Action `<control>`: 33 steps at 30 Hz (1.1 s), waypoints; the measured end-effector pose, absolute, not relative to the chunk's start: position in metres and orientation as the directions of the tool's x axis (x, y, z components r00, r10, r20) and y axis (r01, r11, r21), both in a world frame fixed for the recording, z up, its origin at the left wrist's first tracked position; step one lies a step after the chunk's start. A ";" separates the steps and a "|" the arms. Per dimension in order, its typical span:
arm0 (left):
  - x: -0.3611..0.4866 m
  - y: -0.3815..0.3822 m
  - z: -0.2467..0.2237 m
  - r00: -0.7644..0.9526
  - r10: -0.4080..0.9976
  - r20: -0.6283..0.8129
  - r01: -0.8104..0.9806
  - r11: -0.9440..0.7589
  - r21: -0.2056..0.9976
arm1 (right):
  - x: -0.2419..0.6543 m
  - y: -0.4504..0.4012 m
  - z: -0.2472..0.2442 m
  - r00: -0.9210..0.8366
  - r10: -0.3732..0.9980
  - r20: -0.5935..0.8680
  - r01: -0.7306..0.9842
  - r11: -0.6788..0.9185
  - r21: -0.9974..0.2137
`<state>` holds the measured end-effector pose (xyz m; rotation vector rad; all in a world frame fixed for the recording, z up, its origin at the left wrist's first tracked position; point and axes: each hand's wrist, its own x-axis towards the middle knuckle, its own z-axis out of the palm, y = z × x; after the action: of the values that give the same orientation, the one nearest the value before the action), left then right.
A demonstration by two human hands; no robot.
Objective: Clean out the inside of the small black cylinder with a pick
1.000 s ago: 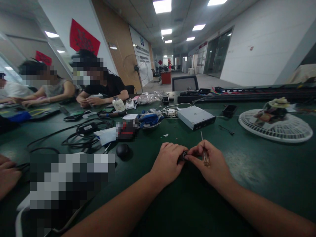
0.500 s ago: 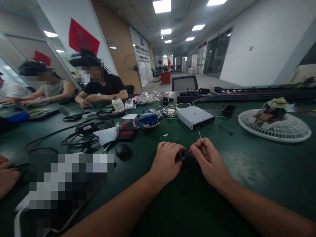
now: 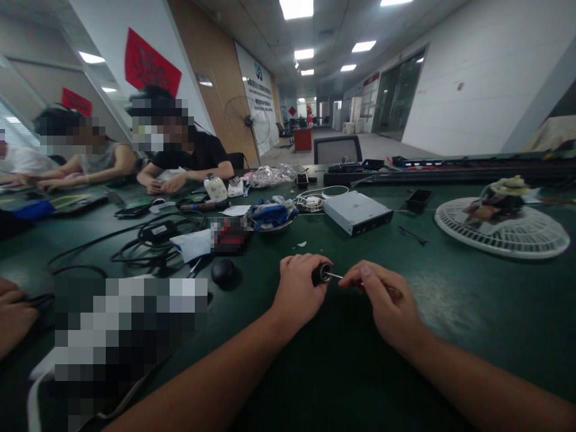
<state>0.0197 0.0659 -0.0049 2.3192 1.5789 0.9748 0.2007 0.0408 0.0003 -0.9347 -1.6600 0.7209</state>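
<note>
My left hand point(image 3: 299, 285) is closed around a short black cylinder point(image 3: 321, 273), whose round open end faces right. Most of the cylinder is hidden under my fingers. In my right hand point(image 3: 382, 294) is a screwdriver point(image 3: 333, 275) with a thin metal shaft and a brownish handle. The shaft points left, and its tip is at the cylinder's open end; how deep it reaches cannot be seen. Both hands are over the dark green table point(image 3: 342, 372). A black computer mouse point(image 3: 224, 273) lies left of my left hand.
Beyond my hands are a grey optical drive point(image 3: 357, 211), a bowl with blue items point(image 3: 271, 216) and a white cable point(image 3: 310, 204). A white fan grille point(image 3: 501, 231) lies at right. Black cables point(image 3: 157, 234) spread at left. A co-worker's hand point(image 3: 15, 315) shows at the left edge; other people sit beyond.
The screwdriver has swung from pointing upward to pointing left, its tip now at the cylinder's opening. My left hand has shifted slightly left and up, turning the open end more into view.
</note>
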 end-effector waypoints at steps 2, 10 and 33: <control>0.019 0.066 -0.005 0.202 0.885 0.419 0.779 -0.405 0.479 | 0.200 0.040 0.000 -0.159 0.855 0.493 0.249 0.518 -0.818; 0.018 0.067 -0.006 0.206 0.881 0.426 0.774 -0.413 0.480 | 0.201 0.044 -0.004 -0.081 0.915 0.394 0.231 0.402 -0.886; 0.019 0.065 -0.005 0.270 0.855 0.443 0.786 -0.461 0.412 | 0.201 0.047 -0.005 -0.137 0.933 0.334 0.176 0.354 -0.918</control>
<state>0.0194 0.0651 -0.0050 2.4135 1.5666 0.9541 0.2008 0.0469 -0.0046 -1.0264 -1.5778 0.9126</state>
